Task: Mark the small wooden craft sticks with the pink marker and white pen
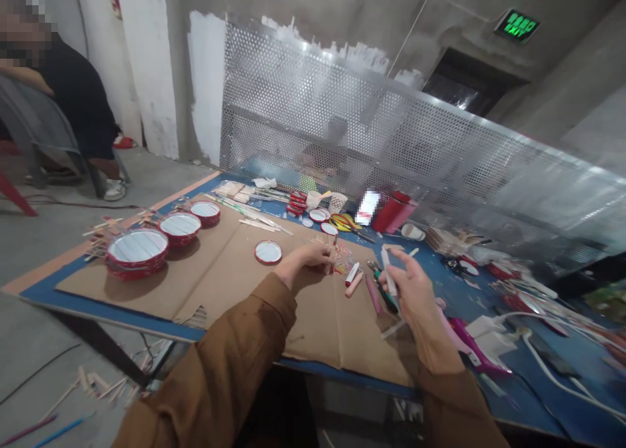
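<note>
My left hand [313,257] is closed over the cardboard, its fingertips pinching what looks like a thin brown stick [334,244]. Right beside those fingertips lies a loose pile of coloured rubber bands [345,259]. My right hand [413,291] is raised at the cardboard's right side, shut on a slim white tube [389,273]. Between the hands lie a white tube with a red end [352,274] and a small wooden piece [355,285]. Pliers [384,288] and a pink pen-like tool [373,295] are near my right hand. A round red-rimmed tin [268,252] sits left of my left hand.
Three red-rimmed tins with sticks attached [137,249] stand at the left of the cardboard sheet [220,272]. Behind are wooden strips, yellow-handled scissors [345,223], a lit phone [368,207] and red cylinders [394,212]. A pink glue gun [476,350] and white cables lie right. Another person sits far left.
</note>
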A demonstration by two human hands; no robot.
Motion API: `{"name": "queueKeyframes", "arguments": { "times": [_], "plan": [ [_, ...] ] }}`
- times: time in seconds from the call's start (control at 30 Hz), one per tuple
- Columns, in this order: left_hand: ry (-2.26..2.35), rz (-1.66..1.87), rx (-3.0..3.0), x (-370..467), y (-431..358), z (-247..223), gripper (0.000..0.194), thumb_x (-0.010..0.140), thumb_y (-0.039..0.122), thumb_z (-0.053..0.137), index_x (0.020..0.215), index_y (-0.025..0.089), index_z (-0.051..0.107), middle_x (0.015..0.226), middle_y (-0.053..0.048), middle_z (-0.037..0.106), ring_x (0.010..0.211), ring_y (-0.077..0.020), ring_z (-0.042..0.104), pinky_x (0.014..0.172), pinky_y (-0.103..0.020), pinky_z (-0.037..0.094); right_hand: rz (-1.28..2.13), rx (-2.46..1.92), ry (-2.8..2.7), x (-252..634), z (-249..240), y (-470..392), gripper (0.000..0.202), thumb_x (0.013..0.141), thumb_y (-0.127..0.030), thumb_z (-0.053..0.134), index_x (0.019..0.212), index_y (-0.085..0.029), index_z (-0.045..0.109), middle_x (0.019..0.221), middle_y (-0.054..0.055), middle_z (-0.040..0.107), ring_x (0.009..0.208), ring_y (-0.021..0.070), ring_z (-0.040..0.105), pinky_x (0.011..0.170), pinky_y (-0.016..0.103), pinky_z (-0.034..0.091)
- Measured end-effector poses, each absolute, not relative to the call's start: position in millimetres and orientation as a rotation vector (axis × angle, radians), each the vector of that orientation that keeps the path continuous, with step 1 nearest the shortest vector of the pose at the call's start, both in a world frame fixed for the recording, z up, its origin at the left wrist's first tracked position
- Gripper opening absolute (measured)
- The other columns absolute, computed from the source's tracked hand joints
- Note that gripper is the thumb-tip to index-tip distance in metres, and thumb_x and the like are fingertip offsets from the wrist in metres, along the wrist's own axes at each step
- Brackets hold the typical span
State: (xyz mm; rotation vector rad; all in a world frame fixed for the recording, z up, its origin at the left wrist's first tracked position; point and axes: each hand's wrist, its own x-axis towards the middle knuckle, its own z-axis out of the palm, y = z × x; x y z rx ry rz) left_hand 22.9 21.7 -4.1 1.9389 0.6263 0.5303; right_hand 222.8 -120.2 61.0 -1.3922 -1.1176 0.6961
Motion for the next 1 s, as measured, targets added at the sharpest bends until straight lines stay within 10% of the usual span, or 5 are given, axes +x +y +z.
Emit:
{"name": "queueKeyframes", "arguments": {
  "times": [0.37, 0.6, 0.77, 1.0],
  "plan": [
    [0.523, 0.522, 1.859, 27, 25, -11, 0.022, 0.082, 0.027, 0.063, 0.066, 0.013, 0.063, 0.056, -0.003, 0.061, 0.06, -0.0121, 0.057, 0.064, -0.022, 0.045, 0.786, -1.051, -1.064, 203, 68, -89, 0.048, 0.06, -0.037, 0.083, 0.1, -0.021, 0.063, 0.087, 0.003, 0.074, 0.068, 0.0145, 0.067, 0.045, 0.018, 0.043],
    [0.574, 0.499, 1.864, 24, 19, -6, 0.013, 0.083, 0.014, 0.055, 0.071, 0.013, 0.059, 0.059, 0.0, 0.061, 0.055, -0.0097, 0.054, 0.058, -0.021, 0.042, 0.234, -1.164, -1.203, 188, 47, -70, 0.032, 0.078, -0.049, 0.07, 0.088, -0.021, 0.06, 0.061, -0.006, 0.057, 0.05, 0.0109, 0.055, 0.044, 0.021, 0.042],
    [0.622, 0.494, 1.899, 24, 18, -3, 0.016, 0.084, 0.012, 0.054, 0.068, 0.013, 0.058, 0.057, -0.001, 0.059, 0.053, -0.0096, 0.053, 0.057, -0.021, 0.04, 0.554, -1.316, -1.213, 174, 31, -85, 0.036, 0.083, -0.058, 0.06, 0.083, -0.022, 0.056, 0.053, -0.009, 0.047, 0.028, 0.0112, 0.044, 0.027, 0.024, 0.029],
    [0.595, 0.522, 1.859, 24, 21, -9, 0.009, 0.081, 0.018, 0.059, 0.075, 0.012, 0.062, 0.064, -0.002, 0.064, 0.058, -0.0109, 0.057, 0.061, -0.021, 0.043, 0.09, -1.195, -1.034, 194, 38, -81, 0.025, 0.08, -0.044, 0.062, 0.082, -0.02, 0.056, 0.049, -0.009, 0.05, 0.039, 0.0093, 0.047, 0.043, 0.022, 0.04]
  ]
}}
